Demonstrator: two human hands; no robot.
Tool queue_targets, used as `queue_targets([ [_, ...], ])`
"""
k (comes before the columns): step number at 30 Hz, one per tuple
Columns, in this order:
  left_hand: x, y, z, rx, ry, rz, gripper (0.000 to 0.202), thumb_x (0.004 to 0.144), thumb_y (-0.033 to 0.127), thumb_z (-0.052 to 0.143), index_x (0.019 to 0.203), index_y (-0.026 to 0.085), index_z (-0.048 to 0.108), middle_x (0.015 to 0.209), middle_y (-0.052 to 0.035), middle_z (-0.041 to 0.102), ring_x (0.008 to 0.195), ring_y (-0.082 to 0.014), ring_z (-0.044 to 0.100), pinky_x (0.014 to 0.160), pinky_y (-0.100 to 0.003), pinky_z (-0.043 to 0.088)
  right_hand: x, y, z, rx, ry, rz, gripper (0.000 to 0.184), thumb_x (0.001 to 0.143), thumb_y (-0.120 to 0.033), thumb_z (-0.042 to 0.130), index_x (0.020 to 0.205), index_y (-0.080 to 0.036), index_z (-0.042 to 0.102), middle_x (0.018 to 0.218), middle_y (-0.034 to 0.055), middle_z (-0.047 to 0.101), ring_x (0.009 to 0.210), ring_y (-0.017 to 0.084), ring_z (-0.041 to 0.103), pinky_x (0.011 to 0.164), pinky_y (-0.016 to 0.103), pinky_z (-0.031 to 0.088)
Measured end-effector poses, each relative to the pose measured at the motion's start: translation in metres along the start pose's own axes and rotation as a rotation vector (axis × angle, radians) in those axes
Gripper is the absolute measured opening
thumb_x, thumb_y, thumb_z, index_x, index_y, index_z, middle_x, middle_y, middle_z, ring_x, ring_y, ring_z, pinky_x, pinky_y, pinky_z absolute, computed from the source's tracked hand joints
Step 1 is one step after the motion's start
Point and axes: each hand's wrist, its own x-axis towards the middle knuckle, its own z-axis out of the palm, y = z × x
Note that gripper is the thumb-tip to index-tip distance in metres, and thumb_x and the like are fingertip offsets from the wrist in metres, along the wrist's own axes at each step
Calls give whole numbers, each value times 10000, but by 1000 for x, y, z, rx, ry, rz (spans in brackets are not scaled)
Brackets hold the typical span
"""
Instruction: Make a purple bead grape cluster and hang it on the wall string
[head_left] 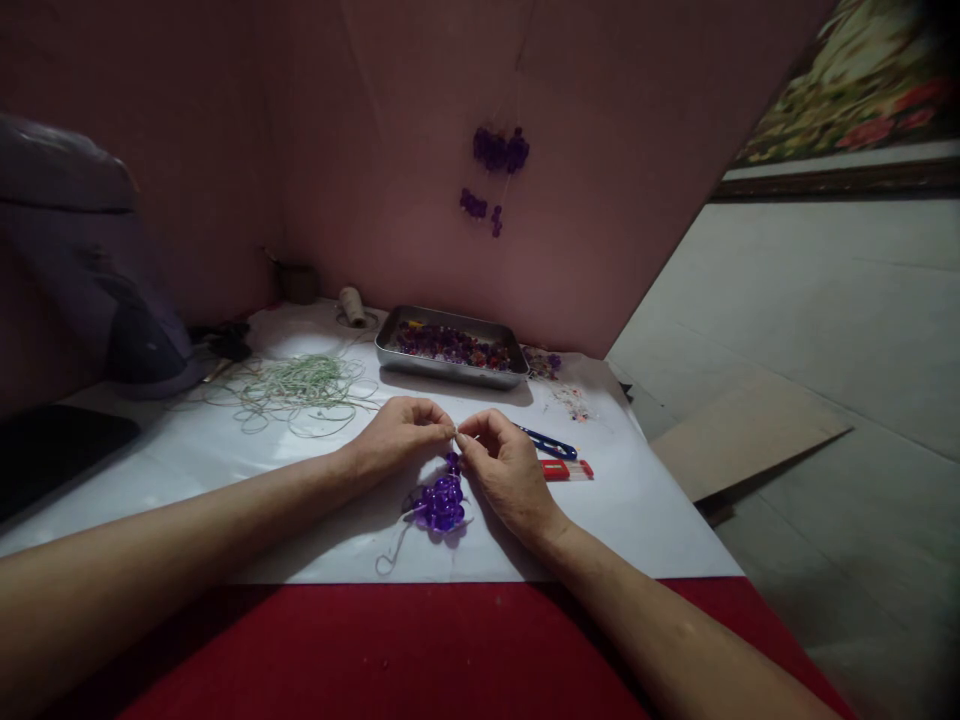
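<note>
Your left hand (pixel 405 435) and right hand (pixel 510 480) meet almost tip to tip, each with thumb and forefinger pinched narrow on a thin thread (pixel 454 436), most of which your fingertips hide. Just below them, toward you, the purple bead cluster (pixel 441 505) sits between your wrists, near the middle of the near edge of the white sheet (pixel 300 530) that covers the table; a smaller purple bead (pixel 452 462) stands at its top, and a loose cord end (pixel 386 560) curls out from its left side toward that edge. Beside your right hand, toward the sheet's right edge, you have a blue tool (pixel 551 443) and, just nearer you, a red case (pixel 566 470) with a clear end. Beyond your hands, along the far edge, stands a metal tray (pixel 454 374) holding mixed beads (pixel 454 346), mostly purple, with loose beads (pixel 546 362) just past its right end, near the far right corner. Left of the tray you find a spool (pixel 351 307) near the far edge, and nearer you a tangle of pale green cord (pixel 300 390). A red cloth (pixel 420 650) shows along the table's near edge, and purple bead pieces (pixel 499 150) hang against the pink wall (pixel 420 240) above the tray.
</note>
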Motion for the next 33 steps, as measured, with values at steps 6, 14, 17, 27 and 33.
queue_targets([
  [6,1,-2,-1,49,-2,10,166,636,292,680,645,136,623,597,13,579,585,-118,490,605,-263,367,0,2,0,0,1,-12,70,819,-226,571,764,-193,544,718,1,581,624,138,515,595,283,428],
  [14,1,0,1,93,2,38,141,647,279,662,646,143,628,606,6,584,596,-129,503,620,-276,388,-1,0,0,-37,11,22,87,824,-240,573,759,-183,569,699,14,602,630,147,535,601,288,431],
  [17,2,-1,1,109,1,62,126,661,270,652,649,146,633,608,2,593,600,-133,511,622,-277,397,-1,-1,1,-36,15,49,86,813,-236,575,749,-179,571,679,17,602,624,151,537,596,290,435],
  [27,2,0,1,186,11,85,124,673,267,638,643,147,639,617,-14,607,615,-145,529,626,-279,410,-2,-1,1,-31,26,63,92,817,-228,562,737,-184,564,646,14,597,614,151,540,580,281,436],
  [33,2,-1,1,211,11,101,125,671,265,627,638,145,638,609,-16,602,609,-147,520,619,-283,402,-2,-1,1,-63,29,56,119,828,-237,552,724,-182,568,645,15,600,616,155,542,587,282,435],
])
